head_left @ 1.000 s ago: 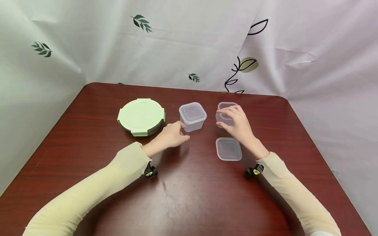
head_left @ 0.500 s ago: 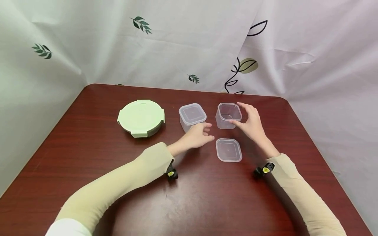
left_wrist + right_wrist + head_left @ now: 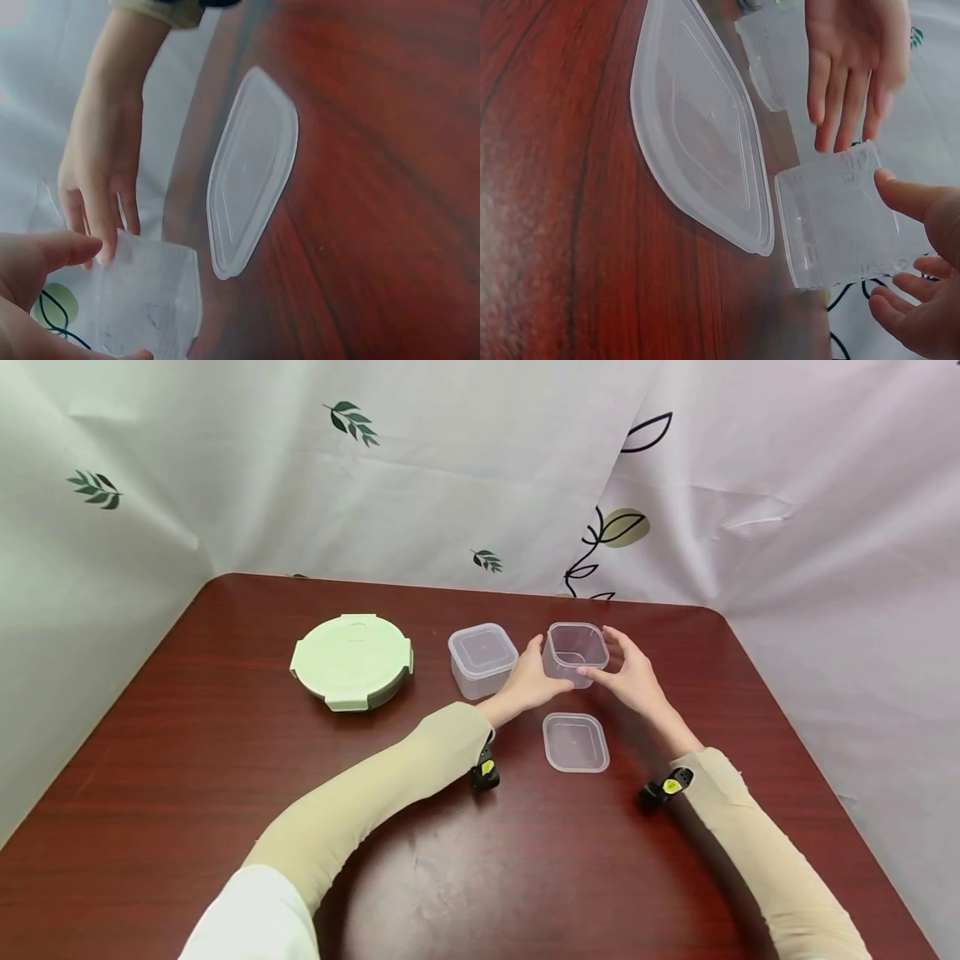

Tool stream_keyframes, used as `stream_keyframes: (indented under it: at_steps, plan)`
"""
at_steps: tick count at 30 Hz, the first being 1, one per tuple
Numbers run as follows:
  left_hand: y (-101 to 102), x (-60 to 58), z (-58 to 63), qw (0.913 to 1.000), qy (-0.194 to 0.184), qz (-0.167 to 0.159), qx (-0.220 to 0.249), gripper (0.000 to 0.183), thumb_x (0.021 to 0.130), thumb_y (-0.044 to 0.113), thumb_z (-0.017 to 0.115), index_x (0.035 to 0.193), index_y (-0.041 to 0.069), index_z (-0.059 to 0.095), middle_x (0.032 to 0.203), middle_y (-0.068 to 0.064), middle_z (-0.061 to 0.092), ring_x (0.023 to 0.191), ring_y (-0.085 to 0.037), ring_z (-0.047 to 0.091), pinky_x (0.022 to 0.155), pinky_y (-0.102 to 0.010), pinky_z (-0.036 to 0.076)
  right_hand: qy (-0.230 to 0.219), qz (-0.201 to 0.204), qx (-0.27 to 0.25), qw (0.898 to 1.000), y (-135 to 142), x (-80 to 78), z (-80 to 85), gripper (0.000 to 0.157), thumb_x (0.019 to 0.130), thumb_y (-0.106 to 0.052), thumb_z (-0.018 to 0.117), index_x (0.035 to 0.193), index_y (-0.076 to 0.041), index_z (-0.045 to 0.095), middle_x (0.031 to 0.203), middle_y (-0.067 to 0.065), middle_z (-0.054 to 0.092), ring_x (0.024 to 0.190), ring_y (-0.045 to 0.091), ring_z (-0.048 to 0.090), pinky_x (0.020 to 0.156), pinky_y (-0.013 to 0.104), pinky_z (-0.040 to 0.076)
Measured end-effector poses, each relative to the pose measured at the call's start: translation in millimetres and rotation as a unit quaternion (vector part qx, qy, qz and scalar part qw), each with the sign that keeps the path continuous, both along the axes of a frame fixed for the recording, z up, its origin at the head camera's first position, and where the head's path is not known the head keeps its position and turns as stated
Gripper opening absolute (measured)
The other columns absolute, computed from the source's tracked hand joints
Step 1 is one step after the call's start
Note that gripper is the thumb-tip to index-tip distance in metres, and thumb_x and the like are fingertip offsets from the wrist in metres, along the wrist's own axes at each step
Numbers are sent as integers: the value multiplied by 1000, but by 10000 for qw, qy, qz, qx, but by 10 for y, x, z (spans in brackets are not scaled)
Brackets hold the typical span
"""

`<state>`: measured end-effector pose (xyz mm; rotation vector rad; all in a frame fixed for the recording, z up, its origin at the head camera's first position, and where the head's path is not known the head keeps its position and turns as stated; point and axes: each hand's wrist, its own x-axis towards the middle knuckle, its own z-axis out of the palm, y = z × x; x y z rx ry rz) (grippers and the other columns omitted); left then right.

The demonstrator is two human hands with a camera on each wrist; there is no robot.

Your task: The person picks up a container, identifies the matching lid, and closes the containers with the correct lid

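Observation:
A clear square plastic container point(image 3: 576, 647), lidless and upright, stands at the back right of the table in the head view. My right hand point(image 3: 633, 681) holds it at the right, thumb at the front rim and fingers round the right side. My left hand point(image 3: 531, 681) is at its left side, thumb forward and fingers stretched out; whether they touch the wall is hard to tell. In the right wrist view, the left hand point(image 3: 859, 67) shows straight fingers beside the container point(image 3: 840, 217). A clear square lid point(image 3: 575, 743) lies flat in front of the container.
Left of the left hand stands a second clear container point(image 3: 482, 685) with its lid on. Further left is a round lunch box point(image 3: 352, 656) with a pale green clip lid. A patterned white cloth point(image 3: 450, 468) hangs behind the dark red table point(image 3: 187, 760).
My left hand has moved right, past the lidded container, to the lidless one. My right hand has shifted from above that container to its right side. The containers and lid stay put.

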<state>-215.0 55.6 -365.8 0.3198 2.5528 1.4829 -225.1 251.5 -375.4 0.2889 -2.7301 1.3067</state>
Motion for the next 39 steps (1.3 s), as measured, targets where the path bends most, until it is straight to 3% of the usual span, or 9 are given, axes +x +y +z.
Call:
stream_keyframes:
  at_steps: [7, 12, 22, 25, 28, 32, 36, 39]
  plan:
    - [126, -143, -98, 9994, -216, 268, -71, 100, 77, 20, 79, 151, 1, 16, 153, -17, 34, 140, -29, 37, 114, -38, 34, 28, 45, 73, 10000, 22, 37, -14, 83, 79, -24, 79, 146, -1, 35, 140, 25, 46, 122, 42, 54, 98, 50, 47]
    - [212, -201, -154, 9996, -27, 233, 179, 105, 73, 18, 83, 151, 1, 14, 149, -19, 38, 135, -31, 42, 112, -39, 37, 74, 95, -19, 9999, 59, 50, -24, 81, 80, -23, 79, 146, -2, 36, 140, 24, 47, 120, 42, 54, 97, 51, 48]
    - [255, -265, -256, 9975, 119, 639, 280, 100, 69, 12, 86, 148, 4, 25, 145, -15, 45, 133, -29, 45, 111, -37, 36, -116, 244, -64, 9996, 99, 176, -2, 81, 81, -10, 76, 148, -3, 30, 141, 24, 46, 121, 42, 53, 100, 54, 45]
    - [258, -268, -272, 9976, 169, 654, 151, 98, 69, 13, 86, 147, 5, 27, 144, -14, 46, 133, -27, 45, 111, -35, 36, -157, 234, 45, 9996, 131, 216, -20, 80, 81, -8, 76, 145, 0, 30, 134, 27, 50, 114, 41, 57, 96, 48, 49]
    - [245, -257, -275, 9978, 178, 637, 66, 99, 69, 15, 86, 147, 5, 26, 144, -13, 45, 133, -27, 43, 111, -35, 35, -255, 224, 331, 9989, 145, 259, -44, 75, 81, -9, 76, 139, 5, 32, 123, 27, 55, 105, 39, 61, 87, 31, 54]
    - [227, -242, -270, 9982, 177, 568, 39, 101, 68, 18, 87, 147, 5, 25, 141, -14, 44, 132, -27, 42, 110, -37, 36, -297, 212, 575, 9977, 148, 297, -82, 65, 79, -11, 78, 127, 6, 39, 112, 25, 60, 95, 35, 63, 73, 13, 48]
    - [217, -254, -276, 9983, 169, 552, 46, 103, 67, 19, 88, 146, 5, 25, 143, -13, 44, 132, -25, 43, 110, -35, 36, -310, 365, 808, 9956, 124, 313, -108, 51, 76, -13, 81, 113, 3, 51, 102, 20, 66, 86, 26, 65, 70, 13, 48]
    - [209, -265, -287, 9987, 99, 493, 68, 103, 67, 19, 88, 147, 4, 24, 147, -13, 43, 134, -25, 44, 111, -34, 37, -380, 757, 1063, 9907, 99, 319, -121, 43, 74, -16, 83, 107, 0, 60, 96, 15, 69, 82, 20, 64, 70, 18, 50]
